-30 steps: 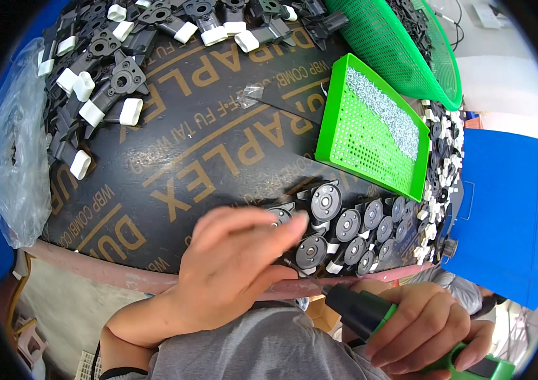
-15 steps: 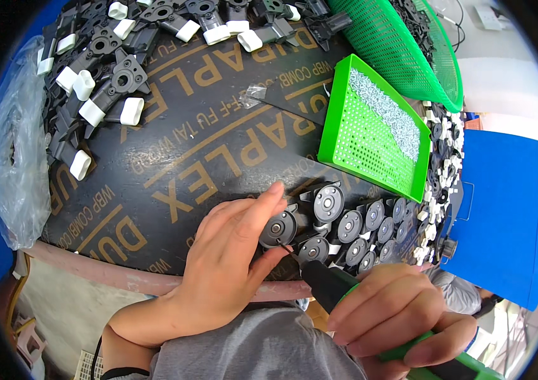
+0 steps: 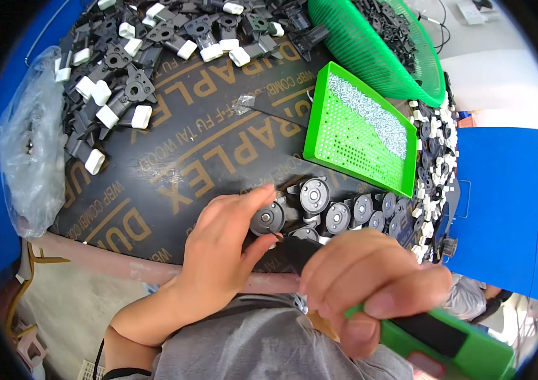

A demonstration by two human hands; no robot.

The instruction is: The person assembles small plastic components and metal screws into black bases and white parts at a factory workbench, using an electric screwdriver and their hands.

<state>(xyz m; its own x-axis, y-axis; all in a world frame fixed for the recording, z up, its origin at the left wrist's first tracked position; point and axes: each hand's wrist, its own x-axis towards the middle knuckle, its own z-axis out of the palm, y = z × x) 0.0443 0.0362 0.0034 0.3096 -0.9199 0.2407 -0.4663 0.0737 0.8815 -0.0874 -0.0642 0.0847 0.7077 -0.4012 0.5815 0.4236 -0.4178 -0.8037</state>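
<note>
Your dark table (image 3: 114, 168) runs under it all, round black parts (image 3: 337, 218) clustered by your near edge, a green tray (image 3: 358, 176) just beyond! Far left, black brackets (image 3: 136, 87) with white ends sprawl (quite the tangle) beside a crumpled plastic bag (image 3: 31, 158).

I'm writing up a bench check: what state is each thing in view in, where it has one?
Left hand: thumb and fingers around a round black part
Right hand: closed around a green-and-black driver
Round black part: disc side up
Driver: held, tip near that part; contact unclear
Green tray: partly filled with metal pieces
Green basket: holding black parts
Plastic bag: crumpled
White-ended parts: heaped loosely
</note>
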